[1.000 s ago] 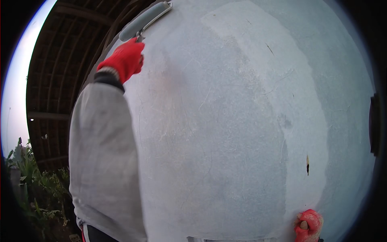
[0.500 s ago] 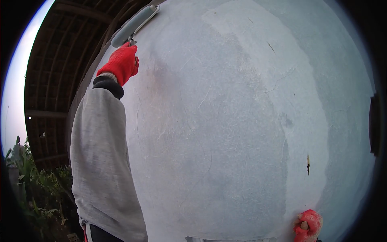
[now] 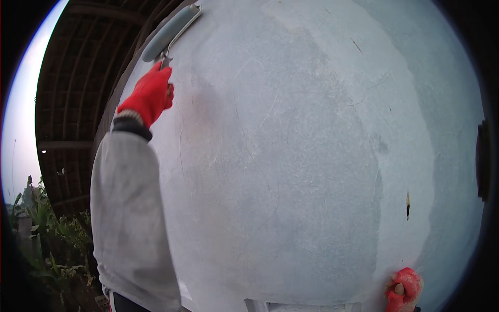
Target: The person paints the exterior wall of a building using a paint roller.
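Observation:
At the upper left my left hand point(image 3: 149, 93), in a red glove, is closed round the handle of a paint roller point(image 3: 169, 34). The roller's grey-blue sleeve lies at the left edge of a pale blue-grey wall point(image 3: 291, 156). My right hand point(image 3: 404, 289), in a red, paint-marked glove, is at the bottom right in front of the wall. Its fingers are curled, with a bare fingertip showing; whatever they may hold is hidden. A lighter band of paint curves down the wall's right part.
Dark roof beams and tiles point(image 3: 67, 104) lie beyond the wall's left edge, with green plants point(image 3: 57, 234) below. A recessed frame point(image 3: 301, 307) shows at the bottom. A dark object point(image 3: 483, 161) stands at the right edge. The wall has a small dark crack point(image 3: 408, 206).
My left hand and the roller have moved left and down along the wall's edge. The view has shifted a little, while my right hand stays curled at the bottom right.

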A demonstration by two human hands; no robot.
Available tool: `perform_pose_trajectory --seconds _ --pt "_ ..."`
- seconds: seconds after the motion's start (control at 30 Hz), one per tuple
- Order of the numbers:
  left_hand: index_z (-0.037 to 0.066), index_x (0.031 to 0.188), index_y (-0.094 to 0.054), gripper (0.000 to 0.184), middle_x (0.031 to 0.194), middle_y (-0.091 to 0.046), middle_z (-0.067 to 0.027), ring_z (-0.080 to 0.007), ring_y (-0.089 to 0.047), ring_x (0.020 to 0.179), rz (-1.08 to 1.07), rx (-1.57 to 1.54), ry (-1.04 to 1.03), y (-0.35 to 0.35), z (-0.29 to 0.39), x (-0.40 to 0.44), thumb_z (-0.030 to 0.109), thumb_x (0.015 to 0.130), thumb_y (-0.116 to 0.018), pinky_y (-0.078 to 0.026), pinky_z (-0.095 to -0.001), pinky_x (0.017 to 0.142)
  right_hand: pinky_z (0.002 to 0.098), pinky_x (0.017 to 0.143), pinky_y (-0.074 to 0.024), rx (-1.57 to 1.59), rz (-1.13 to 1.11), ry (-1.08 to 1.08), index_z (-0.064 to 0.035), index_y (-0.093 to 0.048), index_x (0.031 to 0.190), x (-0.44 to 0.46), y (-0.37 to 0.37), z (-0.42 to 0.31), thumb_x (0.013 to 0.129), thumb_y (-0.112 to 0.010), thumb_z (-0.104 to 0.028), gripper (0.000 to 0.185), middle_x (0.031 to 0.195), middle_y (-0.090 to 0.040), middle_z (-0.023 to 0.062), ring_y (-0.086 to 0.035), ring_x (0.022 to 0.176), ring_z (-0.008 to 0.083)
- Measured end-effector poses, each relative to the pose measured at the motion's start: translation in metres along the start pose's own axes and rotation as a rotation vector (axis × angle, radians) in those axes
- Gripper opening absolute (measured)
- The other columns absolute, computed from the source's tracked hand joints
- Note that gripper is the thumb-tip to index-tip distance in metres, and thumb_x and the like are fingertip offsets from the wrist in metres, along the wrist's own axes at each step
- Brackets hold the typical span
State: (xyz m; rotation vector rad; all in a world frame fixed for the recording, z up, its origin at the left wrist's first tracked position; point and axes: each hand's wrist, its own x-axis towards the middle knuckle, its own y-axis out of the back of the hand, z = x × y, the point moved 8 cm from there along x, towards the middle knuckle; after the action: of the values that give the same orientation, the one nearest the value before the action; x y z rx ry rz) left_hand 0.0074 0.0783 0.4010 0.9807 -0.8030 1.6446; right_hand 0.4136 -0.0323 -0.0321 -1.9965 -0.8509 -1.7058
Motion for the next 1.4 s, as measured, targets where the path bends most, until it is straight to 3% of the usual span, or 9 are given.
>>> perform_pose_trajectory --seconds 0.03,0.1,0.23,0.4,0.63,0.83,1.07,1.3,1.4 --pt "0.018 0.142 -0.045 0.045 0.070 -0.045 0.0008 -0.0084 -0.040 0.055 -0.002 0.119 -0.018 0.005 -0.002 -0.010 0.025 0.098 -0.055 -0.035 -0.0223 0.048 0.0276 0.056 -0.0454 0.007 -0.002 -0.003 -0.0029 -0.059 0.110 -0.002 -0.001 0.003 0.096 -0.053 -0.008 0.017 0.101 -0.061 0.0147 -0.053 0.064 0.0155" --pt "0.021 0.141 -0.046 0.044 0.070 -0.046 0.0007 -0.0067 -0.037 0.052 0.032 0.048 0.083 0.027 -0.014 -0.022 0.028 0.099 -0.054 -0.032 -0.0214 0.044 0.0275 0.056 -0.0449 0.030 0.012 0.019 -0.0034 -0.060 0.110 -0.005 -0.001 0.009 0.096 -0.054 -0.010 0.016 0.101 -0.061 0.0143 -0.053 0.064 0.0148" --pt "0.022 0.139 -0.049 0.041 0.071 -0.047 0.0001 -0.0061 -0.039 0.053 0.030 -0.108 0.067 0.040 -0.001 0.018 0.028 0.099 -0.053 -0.035 -0.0201 0.045 0.0276 0.055 -0.0445 0.119 0.037 -0.057 -0.0038 -0.060 0.108 -0.007 -0.001 0.016 0.096 -0.056 -0.012 0.015 0.101 -0.061 0.0138 -0.053 0.064 0.0144" --pt "0.022 0.138 -0.049 0.040 0.071 -0.047 0.0001 -0.0062 -0.039 0.053 0.040 -0.136 0.037 0.034 0.004 0.036 0.028 0.099 -0.053 -0.035 -0.0205 0.045 0.0277 0.056 -0.0453 -0.008 -0.001 -0.020 -0.0037 -0.061 0.108 -0.007 0.000 0.012 0.096 -0.055 -0.014 0.017 0.102 -0.061 0.0132 -0.054 0.064 0.0150" --pt "0.022 0.138 -0.050 0.040 0.071 -0.047 0.0002 -0.0065 -0.040 0.053 0.149 0.054 0.067 0.037 -0.033 -0.009 0.028 0.099 -0.053 -0.036 -0.0209 0.045 0.0277 0.055 -0.0450 0.027 0.029 -0.040 -0.0032 -0.061 0.109 -0.015 0.000 0.021 0.097 -0.054 -0.013 0.018 0.104 -0.062 0.0140 -0.053 0.063 0.0149" --pt "0.022 0.142 -0.046 0.043 0.070 -0.045 -0.0002 -0.0083 -0.038 0.052 0.052 0.072 0.015 0.044 -0.018 0.021 0.027 0.100 -0.051 -0.035 -0.0226 0.046 0.0269 0.056 -0.0444 -0.029 0.012 -0.080 -0.0031 -0.060 0.109 -0.010 -0.005 0.018 0.097 -0.054 -0.014 0.017 0.103 -0.061 0.0125 -0.052 0.064 0.0141" --pt "0.022 0.142 -0.045 0.045 0.070 -0.044 0.0005 -0.0074 -0.038 0.053 0.077 0.090 0.093 0.051 -0.054 -0.037 0.028 0.099 -0.053 -0.035 -0.0223 0.047 0.0260 0.058 -0.0441 0.070 0.047 -0.105 -0.0021 -0.060 0.108 -0.011 -0.004 0.023 0.098 -0.055 -0.015 0.018 0.103 -0.061 0.0111 -0.052 0.068 0.0129" --pt "0.022 0.140 -0.047 0.044 0.070 -0.045 0.0005 -0.0062 -0.039 0.054 -0.033 -0.075 0.090 0.039 -0.039 -0.005 0.028 0.098 -0.056 -0.033 -0.0210 0.045 0.0274 0.060 -0.0465 0.062 0.063 -0.091 -0.0016 -0.061 0.111 -0.010 -0.005 0.016 0.098 -0.054 -0.014 0.019 0.105 -0.061 0.0113 -0.053 0.070 0.0141" --pt "0.023 0.145 -0.043 0.048 0.069 -0.046 0.0006 -0.0065 -0.038 0.053 0.015 -0.002 0.111 0.050 -0.064 -0.066 0.029 0.099 -0.054 -0.032 -0.0214 0.045 0.0280 0.062 -0.0479 -0.010 0.040 -0.068 -0.0026 -0.062 0.110 -0.018 -0.002 0.032 0.097 -0.056 -0.013 0.018 0.107 -0.061 0.0131 -0.054 0.070 0.0152"
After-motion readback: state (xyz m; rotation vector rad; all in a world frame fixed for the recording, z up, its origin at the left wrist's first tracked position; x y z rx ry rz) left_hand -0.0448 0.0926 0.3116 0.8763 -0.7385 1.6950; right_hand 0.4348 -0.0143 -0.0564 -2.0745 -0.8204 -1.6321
